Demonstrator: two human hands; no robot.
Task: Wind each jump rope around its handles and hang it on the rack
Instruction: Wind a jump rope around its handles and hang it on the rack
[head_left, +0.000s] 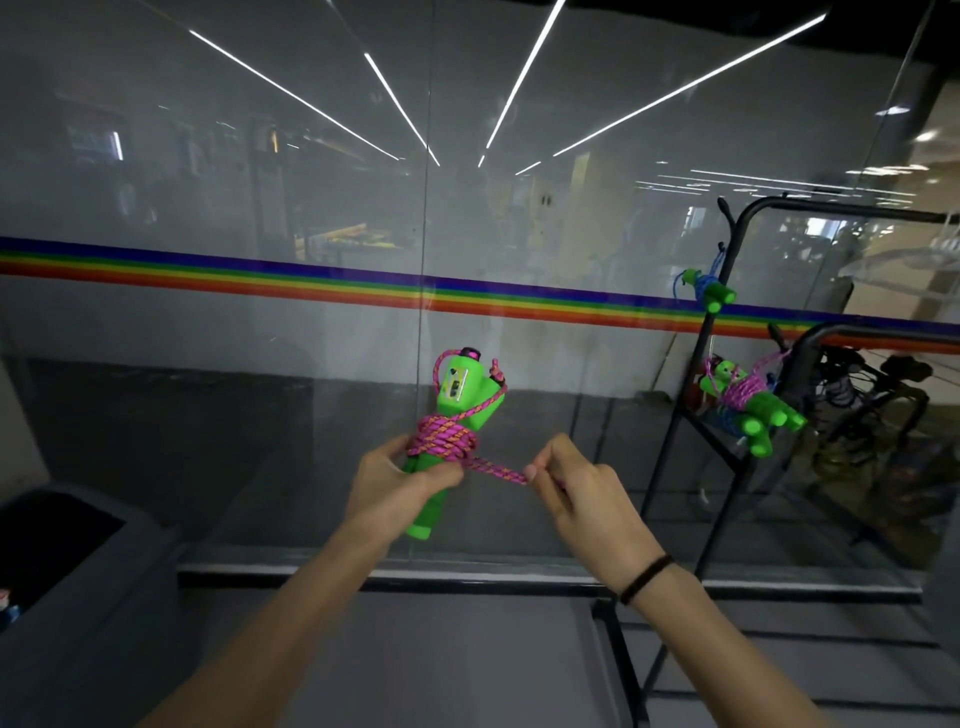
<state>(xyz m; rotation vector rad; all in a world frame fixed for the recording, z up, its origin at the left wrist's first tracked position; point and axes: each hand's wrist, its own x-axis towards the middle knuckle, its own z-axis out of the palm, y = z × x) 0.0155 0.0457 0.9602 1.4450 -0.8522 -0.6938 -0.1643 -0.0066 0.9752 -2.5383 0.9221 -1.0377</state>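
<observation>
My left hand (395, 486) grips the two green handles (457, 395) of a jump rope, held upright together. Pink-and-orange rope (447, 434) is coiled in several turns around their middle. My right hand (566, 486) pinches the rope's free end (501, 470), pulled taut to the right of the coil. To the right stands a black metal rack (737, 228). A wound blue rope with green handles (709, 291) hangs on an upper hook. Lower down hangs a wound pink rope with green handles (753, 402).
A glass wall with a rainbow stripe (311, 278) runs straight ahead, close behind the handles. A dark grey bin (78, 566) sits at the lower left. The rack's black base bars (634, 670) lie on the floor at the lower right.
</observation>
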